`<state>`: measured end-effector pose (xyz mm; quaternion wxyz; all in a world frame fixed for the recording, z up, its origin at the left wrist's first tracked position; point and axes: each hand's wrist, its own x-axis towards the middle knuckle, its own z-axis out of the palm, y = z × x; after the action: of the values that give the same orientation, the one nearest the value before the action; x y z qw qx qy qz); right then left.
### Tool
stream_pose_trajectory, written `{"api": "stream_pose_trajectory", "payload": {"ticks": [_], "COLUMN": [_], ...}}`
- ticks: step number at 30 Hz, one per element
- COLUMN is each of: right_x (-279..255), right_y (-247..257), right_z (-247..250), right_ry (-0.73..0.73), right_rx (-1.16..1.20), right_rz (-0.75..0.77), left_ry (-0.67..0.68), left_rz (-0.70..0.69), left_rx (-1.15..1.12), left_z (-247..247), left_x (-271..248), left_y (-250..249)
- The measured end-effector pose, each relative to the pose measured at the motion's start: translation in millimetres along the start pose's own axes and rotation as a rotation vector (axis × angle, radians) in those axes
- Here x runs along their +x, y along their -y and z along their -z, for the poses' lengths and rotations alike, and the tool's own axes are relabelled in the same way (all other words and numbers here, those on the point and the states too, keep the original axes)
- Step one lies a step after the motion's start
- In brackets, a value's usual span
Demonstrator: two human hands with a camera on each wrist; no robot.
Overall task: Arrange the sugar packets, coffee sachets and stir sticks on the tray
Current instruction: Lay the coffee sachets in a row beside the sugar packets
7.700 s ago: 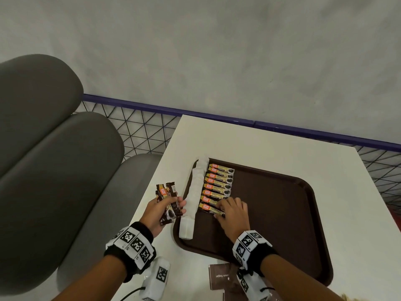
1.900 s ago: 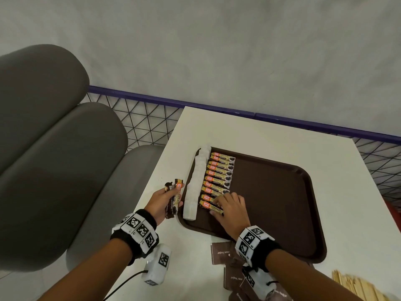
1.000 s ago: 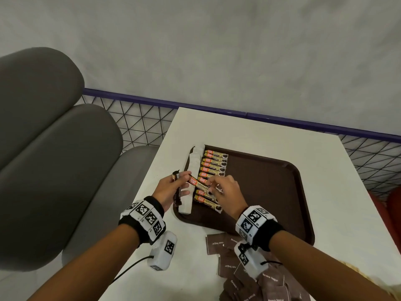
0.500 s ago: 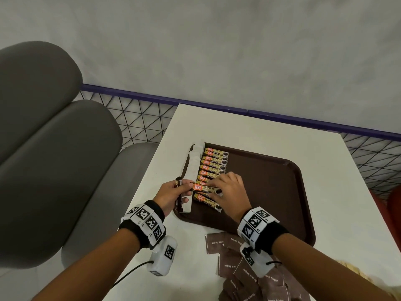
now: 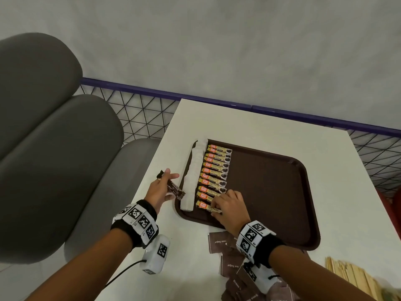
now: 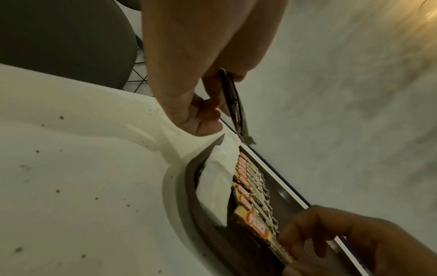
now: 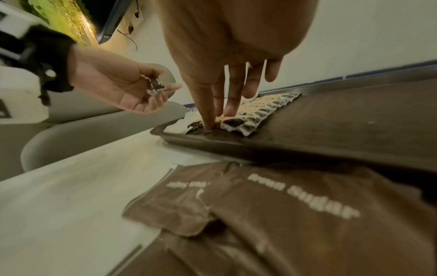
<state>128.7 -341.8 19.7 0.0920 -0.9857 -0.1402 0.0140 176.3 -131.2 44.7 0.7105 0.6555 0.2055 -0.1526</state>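
Observation:
A brown tray (image 5: pixel 271 192) lies on the white table. Along its left side runs a line of white packets (image 5: pixel 193 177), with a row of coffee sachets (image 5: pixel 214 168) beside them. My right hand (image 5: pixel 230 208) presses straight fingers (image 7: pixel 209 119) onto the nearest sachet (image 5: pixel 206 207) at the row's near end. My left hand (image 5: pixel 161 189) hovers left of the tray and pinches a dark coffee sachet (image 5: pixel 174 189) between thumb and fingers; the left wrist view shows that sachet (image 6: pixel 232 104) edge-on. Brown sugar packets (image 5: pixel 227 255) and wooden stir sticks (image 5: pixel 349 275) lie off the tray.
The tray's (image 7: pixel 331 130) right part is bare. Brown sugar packets (image 7: pixel 283 205) are heaped at the table's front edge under my right wrist. A grey padded seat (image 5: pixel 54 159) stands left of the table, and a blue-railed wire fence (image 5: pixel 217 103) runs behind it.
My right hand took a sachet from my left hand and laid it at the near end of the row. My left hand drew back to the left, away from the tray.

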Motion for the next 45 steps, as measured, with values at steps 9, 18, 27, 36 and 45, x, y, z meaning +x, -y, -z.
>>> {"api": "stream_pose_trajectory", "payload": {"ticks": [9, 18, 27, 36, 45], "right_x": [2, 2, 17, 20, 9], "right_y": [-4, -8, 1, 2, 5], "right_z": [-12, -17, 12, 24, 33], "right_ry": [-0.024, -0.059, -0.184, -0.296, -0.327], "right_rx": [-0.036, 0.004, 0.215, 0.209, 0.124], "right_rz": [-0.024, -0.050, 0.052, 0.066, 0.163], "left_ry": [-0.004, 0.056, 0.108, 0.147, 0.164], "left_rz": [0.009, 0.005, 0.017, -0.012, -0.008], "left_rx": [-0.058, -0.091, -0.068, -0.052, -0.027], "left_z": [7, 7, -10, -14, -18], "left_x": [2, 0, -3, -14, -22], "left_y": [1, 5, 3, -7, -7]}}
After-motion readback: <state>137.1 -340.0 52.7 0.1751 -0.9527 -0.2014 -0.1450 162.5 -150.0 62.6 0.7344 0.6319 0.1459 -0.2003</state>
